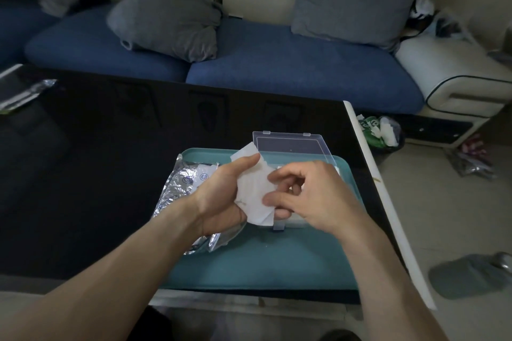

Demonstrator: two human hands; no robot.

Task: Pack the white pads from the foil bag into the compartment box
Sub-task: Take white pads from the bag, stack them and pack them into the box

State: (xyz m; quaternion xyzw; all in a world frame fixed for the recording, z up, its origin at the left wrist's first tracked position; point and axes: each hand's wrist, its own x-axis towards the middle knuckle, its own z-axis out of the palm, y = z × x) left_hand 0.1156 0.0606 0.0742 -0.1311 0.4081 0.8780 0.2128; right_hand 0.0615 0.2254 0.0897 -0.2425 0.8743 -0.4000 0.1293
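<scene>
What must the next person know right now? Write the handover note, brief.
Left hand: holds a white pad above the teal tray.
Right hand: fingers pinch the same pad's edge.
Foil bag: on the tray's left side, under the left wrist.
Compartment box: on the tray, lid open, mostly hidden by the hands.
Done: one pad is out.
Left: place it in the box; contents can't be seen.

Two hands, one white pad (253,188) between them, one foil bag (177,185) left, one compartment box (291,144) beyond.

White pads (253,188), silver foil bag (177,188) with perhaps blue print, teal tray (263,263), black table (97,160).
</scene>
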